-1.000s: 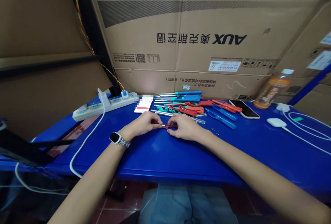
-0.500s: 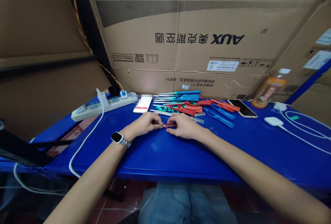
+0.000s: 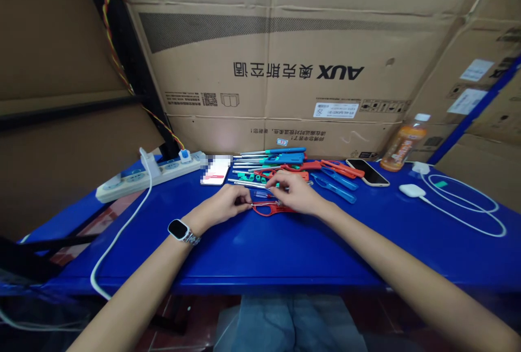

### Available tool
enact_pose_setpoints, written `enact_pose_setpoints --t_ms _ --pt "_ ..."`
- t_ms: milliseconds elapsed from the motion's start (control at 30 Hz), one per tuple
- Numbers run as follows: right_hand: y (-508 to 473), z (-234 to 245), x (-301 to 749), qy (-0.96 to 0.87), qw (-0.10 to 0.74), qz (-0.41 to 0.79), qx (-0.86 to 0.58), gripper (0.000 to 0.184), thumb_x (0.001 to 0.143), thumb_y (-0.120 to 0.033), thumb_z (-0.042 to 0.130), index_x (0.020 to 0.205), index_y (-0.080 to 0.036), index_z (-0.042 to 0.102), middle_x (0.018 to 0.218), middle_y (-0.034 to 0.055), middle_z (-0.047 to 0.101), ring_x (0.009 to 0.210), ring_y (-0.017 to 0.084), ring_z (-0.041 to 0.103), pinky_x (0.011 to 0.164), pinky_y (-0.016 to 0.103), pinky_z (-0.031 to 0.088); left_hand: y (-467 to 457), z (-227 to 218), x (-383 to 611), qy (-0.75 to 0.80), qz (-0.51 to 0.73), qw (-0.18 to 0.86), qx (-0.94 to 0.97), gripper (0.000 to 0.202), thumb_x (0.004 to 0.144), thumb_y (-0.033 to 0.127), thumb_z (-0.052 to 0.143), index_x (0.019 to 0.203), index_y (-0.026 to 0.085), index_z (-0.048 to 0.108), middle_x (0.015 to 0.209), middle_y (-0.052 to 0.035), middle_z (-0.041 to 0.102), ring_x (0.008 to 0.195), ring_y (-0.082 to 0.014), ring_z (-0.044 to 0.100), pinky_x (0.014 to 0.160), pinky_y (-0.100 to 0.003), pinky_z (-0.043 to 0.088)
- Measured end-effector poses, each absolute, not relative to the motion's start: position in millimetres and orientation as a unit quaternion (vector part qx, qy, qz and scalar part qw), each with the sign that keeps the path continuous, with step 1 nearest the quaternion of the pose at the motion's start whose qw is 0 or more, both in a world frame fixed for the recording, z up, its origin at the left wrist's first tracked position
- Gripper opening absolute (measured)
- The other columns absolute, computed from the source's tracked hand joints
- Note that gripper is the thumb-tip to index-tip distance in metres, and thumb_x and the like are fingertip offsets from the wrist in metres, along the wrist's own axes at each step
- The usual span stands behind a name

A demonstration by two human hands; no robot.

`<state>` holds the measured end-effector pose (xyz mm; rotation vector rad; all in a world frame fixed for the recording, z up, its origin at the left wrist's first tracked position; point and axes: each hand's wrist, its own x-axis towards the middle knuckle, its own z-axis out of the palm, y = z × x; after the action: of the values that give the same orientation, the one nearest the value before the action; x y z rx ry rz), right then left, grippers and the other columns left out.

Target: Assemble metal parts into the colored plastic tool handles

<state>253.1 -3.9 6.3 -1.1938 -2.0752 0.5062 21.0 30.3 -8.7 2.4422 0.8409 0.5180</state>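
Observation:
A red lighter casing half [image 3: 266,211] with a finger loop lies on the table between my hands, thin pale wire or rod along it. My left hand [image 3: 231,203] is closed, thumb and fingers pinching the casing's left end. Over its right part is my right hand [image 3: 299,193], thumb and index finger brought together; whatever they pinch is too small to make out. A small clear bluish tube [image 3: 262,194] lies just behind the casing. Beyond my hands is a pile of long-necked lighters and parts, among them a blue lighter [image 3: 285,159] and a red handle [image 3: 303,166].
Clear blue casing halves [image 3: 334,188] lie right of the pile, near a phone [image 3: 368,173]. Farther right are an orange drink bottle [image 3: 404,146] and a white charger [image 3: 412,191] with cable. A power strip [image 3: 163,172] and another phone [image 3: 215,170] sit left. Cardboard [image 3: 260,32] stands behind.
My hands were close together over a small red piece with a pale tip. Now they are farther apart, the right fingers raised, and the red casing shows between them. The view has shifted slightly.

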Motion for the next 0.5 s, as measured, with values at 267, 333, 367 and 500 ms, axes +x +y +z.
enact_pose_setpoints --t_ms 267,333,367,500 --pt "-12.0 -4.3 295.2 -0.805 0.286 0.146 -0.499 0.012 0.083 -0.017 0.060 0.090 -0.018 0.070 0.081 0.0007 0.068 0.063 0.011 0.054 0.062 0.024 0.039 28.3 -5.5 23.7 0.322 0.202 0.248 0.891 0.021 0.083 0.035 0.066 0.093 0.016 0.068 0.085 -0.0040 0.069 0.074 -0.0164 0.062 0.070 -0.029 0.051" --pt "-18.4 -3.4 294.7 -0.814 0.259 0.129 -0.504 0.011 0.084 -0.022 0.063 0.092 -0.020 0.071 0.085 0.0006 0.069 0.066 0.012 0.055 0.063 0.024 0.038 26.4 -2.3 27.8 0.309 0.205 0.217 0.903 0.022 0.086 0.036 0.063 0.095 0.017 0.069 0.087 -0.0052 0.069 0.076 -0.0174 0.062 0.073 -0.030 0.051" --pt "-21.4 -1.9 293.6 -0.817 0.246 0.122 -0.506 0.012 0.084 -0.024 0.065 0.093 -0.021 0.072 0.087 0.0006 0.070 0.068 0.012 0.057 0.064 0.025 0.038 25.5 -0.5 30.6 0.299 0.204 0.203 0.910 0.021 0.089 0.035 0.061 0.096 0.017 0.070 0.089 -0.0058 0.069 0.078 -0.0178 0.063 0.074 -0.031 0.051" --pt "-28.8 4.2 289.2 -0.825 0.212 0.117 -0.510 0.010 0.086 -0.025 0.065 0.091 -0.023 0.074 0.093 0.0010 0.069 0.076 0.013 0.060 0.068 0.025 0.039 22.3 6.1 47.7 0.251 0.179 0.139 0.941 0.022 0.095 0.029 0.054 0.106 0.018 0.070 0.101 -0.0083 0.068 0.091 -0.0207 0.064 0.085 -0.034 0.049"
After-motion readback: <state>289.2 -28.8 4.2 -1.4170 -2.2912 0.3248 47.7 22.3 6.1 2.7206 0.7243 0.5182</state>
